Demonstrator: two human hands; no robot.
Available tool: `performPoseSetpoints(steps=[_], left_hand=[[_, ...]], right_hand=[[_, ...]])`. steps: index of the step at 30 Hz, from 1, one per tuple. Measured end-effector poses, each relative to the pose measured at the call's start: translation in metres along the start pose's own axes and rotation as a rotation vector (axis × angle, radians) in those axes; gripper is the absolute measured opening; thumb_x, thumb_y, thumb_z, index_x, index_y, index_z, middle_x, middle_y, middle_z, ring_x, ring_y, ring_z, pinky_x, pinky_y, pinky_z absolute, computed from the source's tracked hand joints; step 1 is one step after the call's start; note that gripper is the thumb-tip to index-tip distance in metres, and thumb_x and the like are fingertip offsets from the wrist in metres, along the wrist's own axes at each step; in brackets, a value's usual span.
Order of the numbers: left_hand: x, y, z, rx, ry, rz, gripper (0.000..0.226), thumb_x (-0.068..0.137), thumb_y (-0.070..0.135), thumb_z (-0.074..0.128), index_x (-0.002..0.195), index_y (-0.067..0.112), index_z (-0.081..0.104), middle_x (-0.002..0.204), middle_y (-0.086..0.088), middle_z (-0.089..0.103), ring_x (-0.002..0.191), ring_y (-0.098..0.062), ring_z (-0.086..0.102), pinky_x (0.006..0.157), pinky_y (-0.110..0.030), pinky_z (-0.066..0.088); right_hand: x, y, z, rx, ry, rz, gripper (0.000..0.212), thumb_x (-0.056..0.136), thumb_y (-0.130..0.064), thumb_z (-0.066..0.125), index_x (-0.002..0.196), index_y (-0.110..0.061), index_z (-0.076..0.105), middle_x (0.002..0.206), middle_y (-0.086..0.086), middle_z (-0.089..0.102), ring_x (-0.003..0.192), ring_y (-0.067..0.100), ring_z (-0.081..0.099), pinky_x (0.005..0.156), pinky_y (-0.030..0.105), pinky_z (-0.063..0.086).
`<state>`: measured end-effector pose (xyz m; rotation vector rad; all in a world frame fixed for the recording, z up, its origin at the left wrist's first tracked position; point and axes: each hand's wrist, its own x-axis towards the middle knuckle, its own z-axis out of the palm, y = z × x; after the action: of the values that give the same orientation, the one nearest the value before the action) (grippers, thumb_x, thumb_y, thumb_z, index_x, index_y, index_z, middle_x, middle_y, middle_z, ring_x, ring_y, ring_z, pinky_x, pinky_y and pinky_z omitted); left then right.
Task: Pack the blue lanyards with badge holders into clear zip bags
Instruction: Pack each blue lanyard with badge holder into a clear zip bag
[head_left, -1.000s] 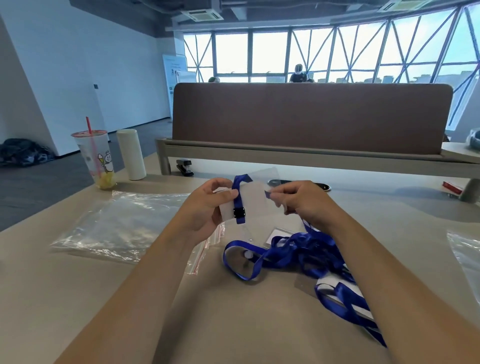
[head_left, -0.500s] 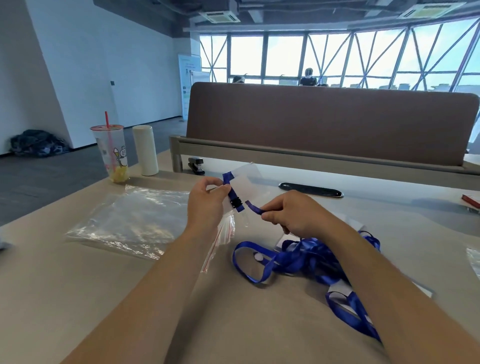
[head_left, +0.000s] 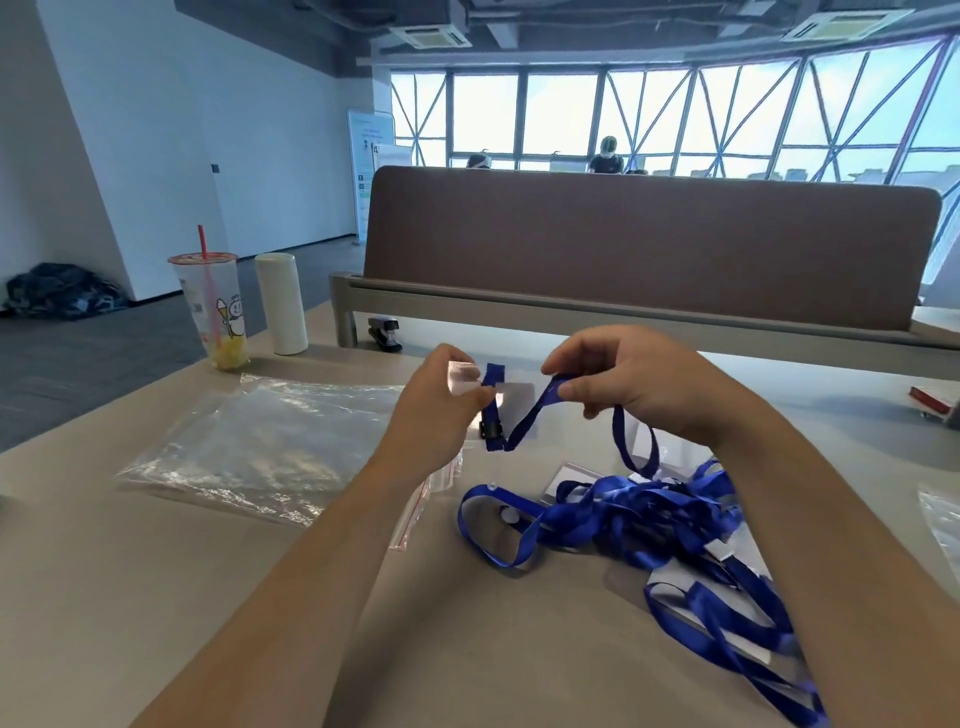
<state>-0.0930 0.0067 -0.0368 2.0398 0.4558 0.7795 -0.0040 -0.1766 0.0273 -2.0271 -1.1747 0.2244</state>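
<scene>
My left hand pinches a clear badge holder by its left edge, above the table. A blue lanyard strap with a black clip runs down its front, then up to my right hand, which pinches the strap and holds it raised. From there the strap loops down into a tangled pile of blue lanyards and badge holders on the table under my right forearm. A stack of clear zip bags with red seal lines lies flat to the left of my left hand.
A drink cup with a red straw and a white cylinder stand at the back left. A black stapler sits by the brown desk divider. Another clear bag lies at the right edge, a red item behind it.
My right hand has lifted and drawn the lanyard strap up and to the right, away from the badge holder. The camera has tilted and moved closer.
</scene>
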Motion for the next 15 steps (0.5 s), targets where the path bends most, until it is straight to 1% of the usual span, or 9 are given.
performPoseSetpoints(steps=[1,3,6,9,11,13,15], left_hand=[[-0.001,0.0,0.0,0.009,-0.052,0.013,0.021,0.094,0.021,0.064,0.111,0.018,0.053,0.113,0.004,0.059,0.098,-0.015,0.057,0.073,-0.018,0.045],[-0.004,0.003,0.0,0.025,-0.182,0.022,0.018,0.091,0.023,0.067,0.105,0.023,0.056,0.106,0.005,0.064,0.093,-0.014,0.063,0.071,-0.02,0.05],[-0.01,0.007,-0.001,0.044,-0.393,0.028,0.016,0.091,0.022,0.067,0.099,0.03,0.057,0.097,0.006,0.07,0.087,-0.013,0.068,0.078,-0.025,0.056],[-0.014,0.011,-0.004,0.001,-0.533,0.014,0.015,0.095,0.019,0.062,0.1,0.032,0.057,0.097,0.007,0.069,0.089,-0.015,0.068,0.079,-0.026,0.059],[-0.014,0.011,-0.007,-0.102,-0.576,-0.016,0.015,0.096,0.015,0.06,0.099,0.03,0.058,0.098,0.004,0.07,0.088,-0.018,0.069,0.079,-0.03,0.06],[-0.014,0.011,-0.009,-0.316,-0.61,-0.075,0.014,0.097,0.01,0.057,0.099,0.023,0.059,0.099,-0.004,0.07,0.087,-0.022,0.069,0.076,-0.034,0.06],[-0.015,0.01,-0.01,-0.485,-0.616,-0.114,0.015,0.098,0.006,0.052,0.098,0.02,0.058,0.102,-0.009,0.067,0.087,-0.024,0.068,0.072,-0.033,0.059]], right_hand=[[0.0,0.0,0.0,-0.011,0.004,-0.007,0.016,0.092,-0.01,0.065,0.104,-0.022,0.068,0.097,-0.006,0.072,0.078,0.009,0.068,0.067,0.02,0.054],[0.002,0.0,0.0,-0.041,0.008,-0.017,0.016,0.092,-0.009,0.064,0.1,-0.022,0.066,0.098,-0.005,0.071,0.084,0.015,0.067,0.071,0.022,0.055],[0.004,0.0,0.0,-0.061,0.004,-0.016,0.013,0.091,-0.008,0.065,0.096,-0.021,0.065,0.091,-0.005,0.072,0.081,0.015,0.066,0.074,0.024,0.054],[0.004,0.001,0.002,-0.08,0.008,-0.019,0.013,0.091,-0.009,0.065,0.091,-0.022,0.065,0.085,-0.007,0.071,0.077,0.013,0.066,0.076,0.025,0.055],[0.003,0.003,0.003,-0.055,0.036,-0.021,0.01,0.091,-0.011,0.066,0.091,-0.021,0.066,0.083,-0.007,0.072,0.075,0.011,0.066,0.074,0.022,0.054],[0.002,0.005,0.004,0.019,0.076,-0.026,0.004,0.09,-0.013,0.067,0.091,-0.018,0.068,0.081,-0.006,0.073,0.072,0.009,0.066,0.07,0.021,0.055],[0.001,0.008,0.006,0.108,0.109,-0.023,0.002,0.09,-0.016,0.068,0.091,-0.015,0.07,0.077,-0.006,0.072,0.068,0.006,0.066,0.067,0.019,0.056]])
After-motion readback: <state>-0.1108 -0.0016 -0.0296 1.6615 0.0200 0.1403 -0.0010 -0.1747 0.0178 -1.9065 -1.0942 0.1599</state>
